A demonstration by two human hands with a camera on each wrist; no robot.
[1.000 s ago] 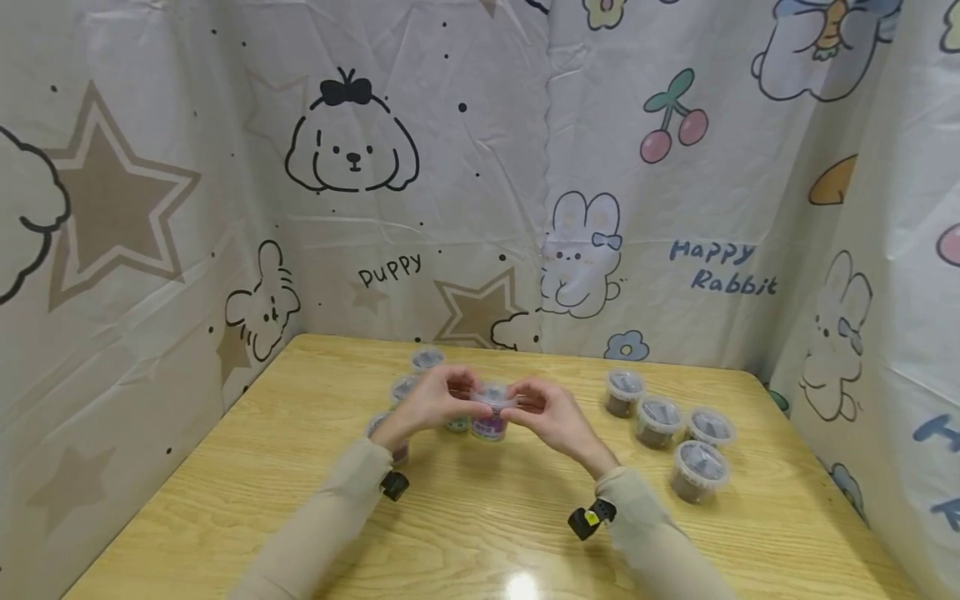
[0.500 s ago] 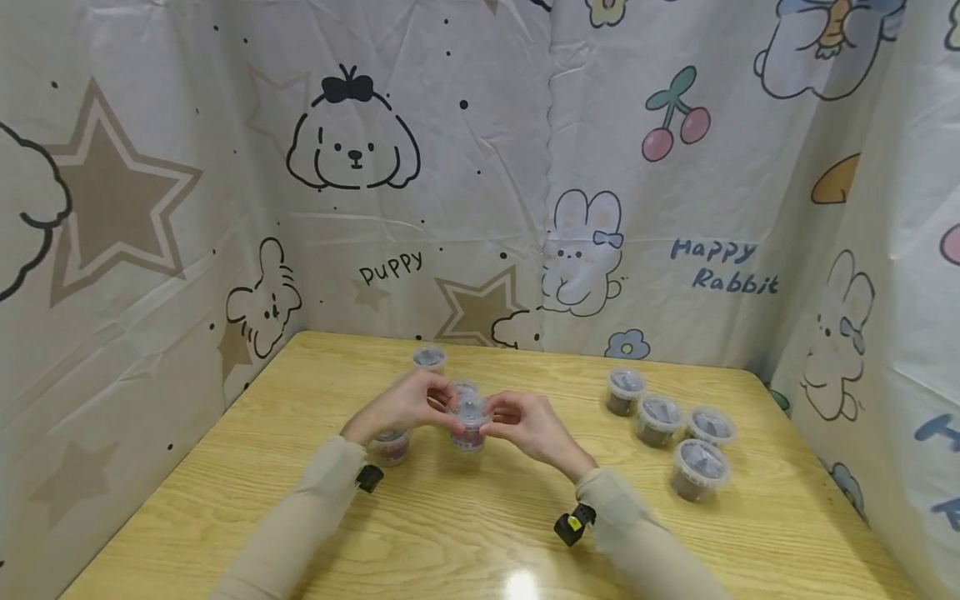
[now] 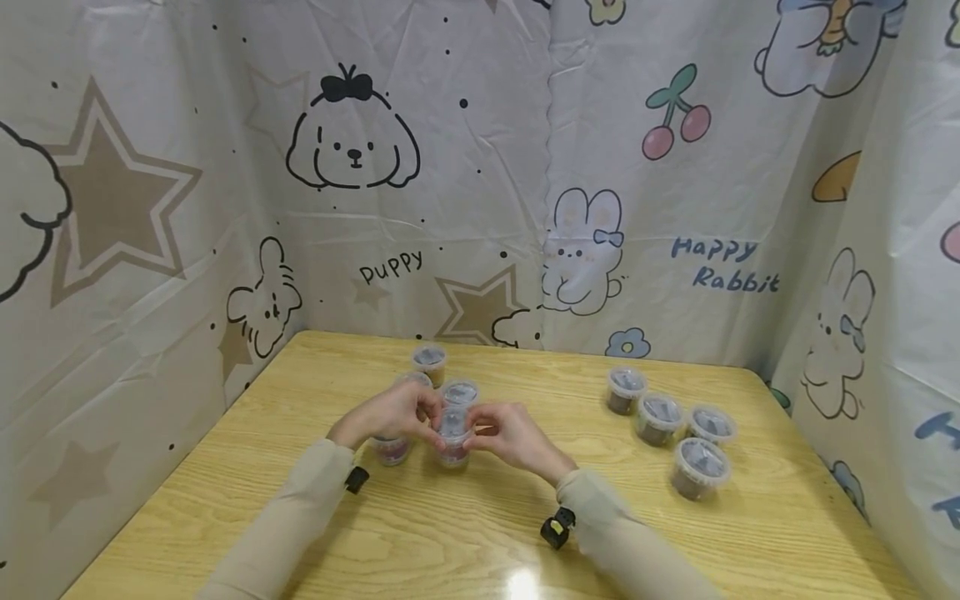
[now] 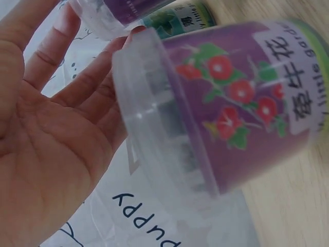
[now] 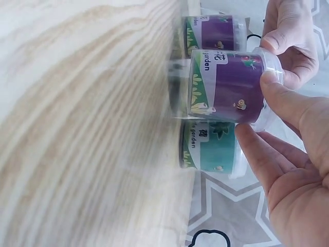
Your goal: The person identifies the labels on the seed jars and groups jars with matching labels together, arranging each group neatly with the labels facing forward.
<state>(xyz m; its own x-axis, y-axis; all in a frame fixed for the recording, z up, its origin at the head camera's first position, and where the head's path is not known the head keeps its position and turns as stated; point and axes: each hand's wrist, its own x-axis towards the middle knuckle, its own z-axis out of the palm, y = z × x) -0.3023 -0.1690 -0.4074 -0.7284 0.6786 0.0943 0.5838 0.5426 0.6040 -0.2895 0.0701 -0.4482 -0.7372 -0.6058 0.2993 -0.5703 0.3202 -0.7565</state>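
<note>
A small lidded plastic tub point(image 3: 453, 452) with a purple label is pinched at its clear lid from both sides. My left hand point(image 3: 401, 411) holds its left side, and my right hand point(image 3: 510, 433) grips the right with thumb and fingers. In the right wrist view the held tub point(image 5: 231, 85) is upright; whether its base touches the table cannot be told. A green-labelled tub point(image 3: 460, 390) stands right behind it. Another purple-labelled tub point(image 3: 392, 452) is beside my left hand; its red-flower label point(image 4: 231, 103) shows large in the left wrist view.
Two more tubs, one at the back point(image 3: 429, 360) and one partly behind my left hand point(image 3: 415, 379), stand on the left. Several tubs with dark contents, including a front one point(image 3: 700, 471), stand on the right of the wooden table point(image 3: 450, 533). Patterned cloth point(image 3: 480, 167) hangs around it.
Both hands have carried the purple-labelled tub leftward and toward the person, from beside the green-labelled tub to in front of it. The tubs on the right have stayed put.
</note>
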